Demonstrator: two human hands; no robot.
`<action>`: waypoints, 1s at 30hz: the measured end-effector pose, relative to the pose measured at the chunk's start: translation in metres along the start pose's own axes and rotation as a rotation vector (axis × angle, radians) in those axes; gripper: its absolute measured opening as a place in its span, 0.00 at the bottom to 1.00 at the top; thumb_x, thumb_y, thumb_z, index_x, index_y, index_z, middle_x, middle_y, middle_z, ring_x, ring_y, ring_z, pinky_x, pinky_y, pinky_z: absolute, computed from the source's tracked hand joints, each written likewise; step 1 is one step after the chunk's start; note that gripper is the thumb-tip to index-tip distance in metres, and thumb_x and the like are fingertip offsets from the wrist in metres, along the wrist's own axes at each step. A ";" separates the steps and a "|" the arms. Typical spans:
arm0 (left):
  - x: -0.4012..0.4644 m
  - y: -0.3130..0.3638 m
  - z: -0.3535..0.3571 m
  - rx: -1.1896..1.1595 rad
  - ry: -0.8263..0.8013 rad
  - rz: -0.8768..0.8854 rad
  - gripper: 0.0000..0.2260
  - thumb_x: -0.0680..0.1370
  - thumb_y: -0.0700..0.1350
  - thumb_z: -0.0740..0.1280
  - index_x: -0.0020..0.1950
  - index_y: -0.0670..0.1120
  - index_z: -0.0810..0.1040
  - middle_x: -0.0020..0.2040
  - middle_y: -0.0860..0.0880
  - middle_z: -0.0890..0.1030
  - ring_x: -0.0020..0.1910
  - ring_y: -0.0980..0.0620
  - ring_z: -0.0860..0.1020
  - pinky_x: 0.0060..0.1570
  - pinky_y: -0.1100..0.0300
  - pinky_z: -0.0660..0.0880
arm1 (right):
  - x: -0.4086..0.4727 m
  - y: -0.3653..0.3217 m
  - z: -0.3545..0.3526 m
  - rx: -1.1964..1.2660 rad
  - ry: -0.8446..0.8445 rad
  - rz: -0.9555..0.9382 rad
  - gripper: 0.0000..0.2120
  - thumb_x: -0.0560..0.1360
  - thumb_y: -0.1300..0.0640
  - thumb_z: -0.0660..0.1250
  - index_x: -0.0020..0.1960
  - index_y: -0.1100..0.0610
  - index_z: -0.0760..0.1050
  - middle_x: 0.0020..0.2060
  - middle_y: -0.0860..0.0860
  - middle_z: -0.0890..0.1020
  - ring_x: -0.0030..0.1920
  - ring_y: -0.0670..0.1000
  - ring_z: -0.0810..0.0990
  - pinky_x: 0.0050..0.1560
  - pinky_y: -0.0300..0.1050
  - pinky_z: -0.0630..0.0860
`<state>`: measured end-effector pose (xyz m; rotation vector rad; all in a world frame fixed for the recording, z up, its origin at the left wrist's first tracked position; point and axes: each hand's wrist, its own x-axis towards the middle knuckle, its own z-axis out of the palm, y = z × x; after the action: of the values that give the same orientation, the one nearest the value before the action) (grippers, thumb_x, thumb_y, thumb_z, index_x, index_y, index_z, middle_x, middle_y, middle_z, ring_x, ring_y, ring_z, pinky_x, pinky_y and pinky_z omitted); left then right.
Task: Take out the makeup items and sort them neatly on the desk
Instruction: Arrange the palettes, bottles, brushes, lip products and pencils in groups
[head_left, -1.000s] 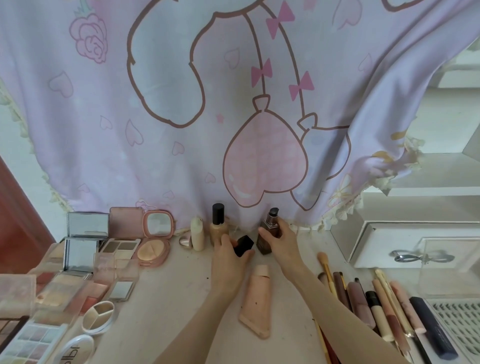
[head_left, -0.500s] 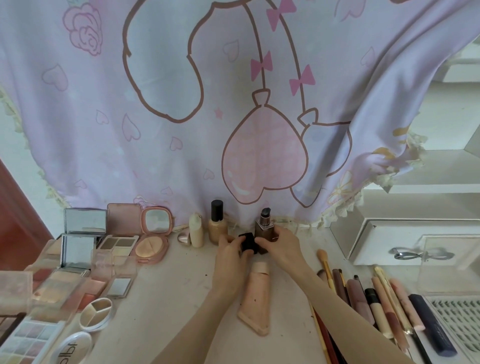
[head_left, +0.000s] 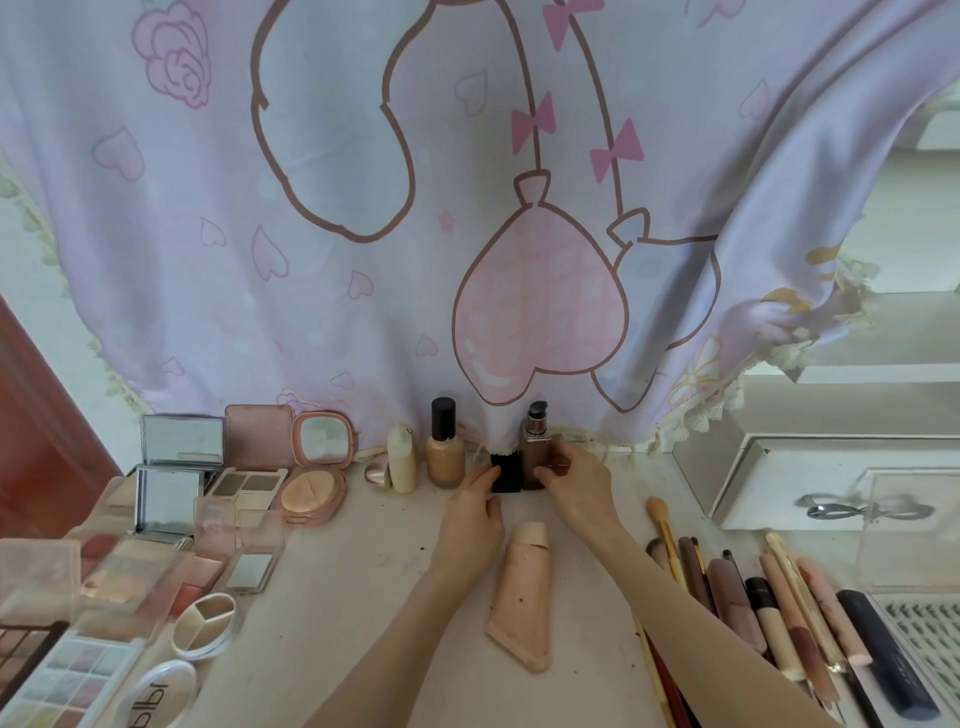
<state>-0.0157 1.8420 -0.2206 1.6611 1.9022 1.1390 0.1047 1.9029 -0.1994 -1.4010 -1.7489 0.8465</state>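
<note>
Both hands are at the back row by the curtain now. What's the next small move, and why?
Probably let go and draw both hands back: the small black item and brown pump bottle stand upright in line. Then take the pink tube, lying alone mid-desk.

A lilac curtain (head_left: 322, 218) printed with pink hearts, bows and brown outlines hangs behind a beige bottle (head_left: 445, 452) with a black cap, a brown bottle (head_left: 534, 457), and a peach tube (head_left: 522, 597).

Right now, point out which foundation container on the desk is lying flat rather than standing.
The peach squeeze tube, lying flat between the forearms. The black-capped bottle, dark pump bottle and small cream bottle all stand upright by the curtain.
</note>
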 end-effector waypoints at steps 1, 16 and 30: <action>0.000 -0.001 0.000 -0.002 -0.006 -0.001 0.19 0.78 0.32 0.58 0.69 0.38 0.68 0.70 0.43 0.69 0.68 0.47 0.68 0.66 0.65 0.61 | 0.000 0.000 0.000 -0.005 -0.003 0.004 0.12 0.72 0.65 0.66 0.55 0.60 0.78 0.51 0.54 0.82 0.50 0.51 0.78 0.47 0.34 0.67; -0.021 -0.007 -0.012 -0.164 -0.090 -0.054 0.22 0.79 0.35 0.57 0.73 0.45 0.60 0.69 0.48 0.69 0.67 0.53 0.68 0.58 0.73 0.61 | -0.021 -0.002 -0.012 -0.078 -0.124 0.150 0.20 0.77 0.56 0.63 0.67 0.60 0.68 0.61 0.56 0.76 0.60 0.54 0.75 0.55 0.39 0.67; -0.065 -0.020 -0.023 0.119 -0.192 0.130 0.17 0.79 0.44 0.60 0.68 0.55 0.70 0.69 0.54 0.70 0.69 0.56 0.66 0.67 0.65 0.60 | -0.091 -0.010 -0.010 -0.195 -0.211 0.214 0.19 0.75 0.54 0.65 0.63 0.61 0.72 0.57 0.55 0.79 0.55 0.53 0.78 0.49 0.41 0.73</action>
<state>-0.0300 1.7740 -0.2371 1.9083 1.7939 0.8903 0.1209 1.8119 -0.1984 -1.7028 -1.9048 0.9893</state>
